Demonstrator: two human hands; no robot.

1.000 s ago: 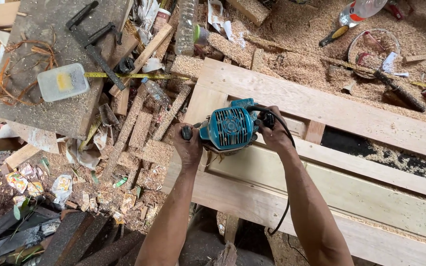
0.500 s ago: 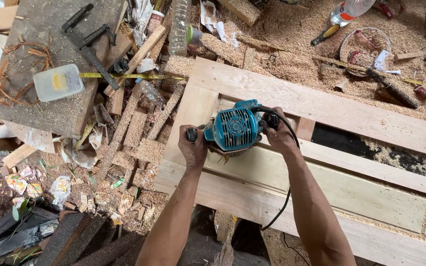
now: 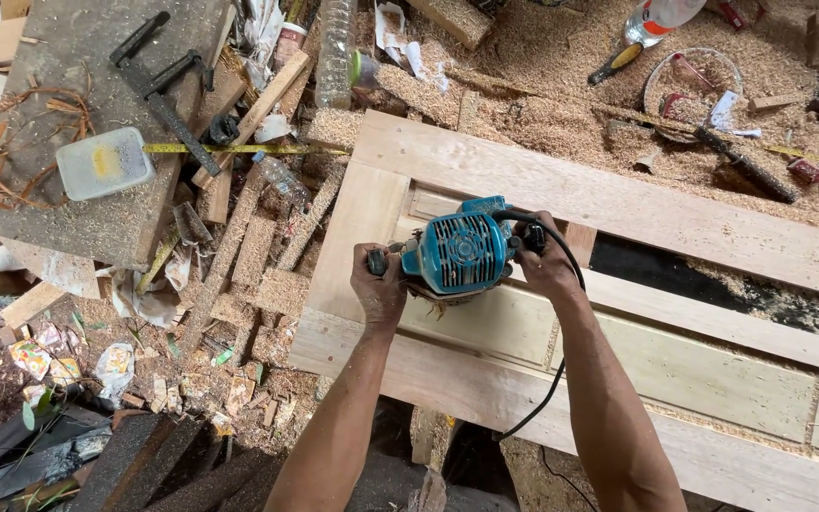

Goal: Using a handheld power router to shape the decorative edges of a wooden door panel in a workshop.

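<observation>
Router (image 3: 459,254), blue-green with a ribbed motor housing, stands upright on the pale wooden door frame (image 3: 618,204), near the frame's left end, over the panel area just inside the left stile. Left hand (image 3: 378,287) has its fingers wrapped fully round the black side handle on the tool's left. Right hand (image 3: 544,261) has its fingers wrapped fully round the opposite handle on the tool's right. Both grips are closed tight on the router; neither hand holds anything else.

Black power cord (image 3: 561,370) leaves the top of the tool, loops over the right wrist, then runs down along the right forearm and under the frame's near rail.

Door frame lies flat and runs from centre to the right edge of the view, with sawdust scattered on and around it. Left of the frame lies a heap of short timber offcuts (image 3: 239,256). Yellow tape measure (image 3: 239,149) lies extended across the offcuts, just beyond the frame's far left corner. Grey board (image 3: 87,114) at upper left carries a translucent plastic container (image 3: 103,163) and a black clamp (image 3: 168,81). Clear plastic bottle (image 3: 336,52) lies beyond the frame at top centre.
</observation>
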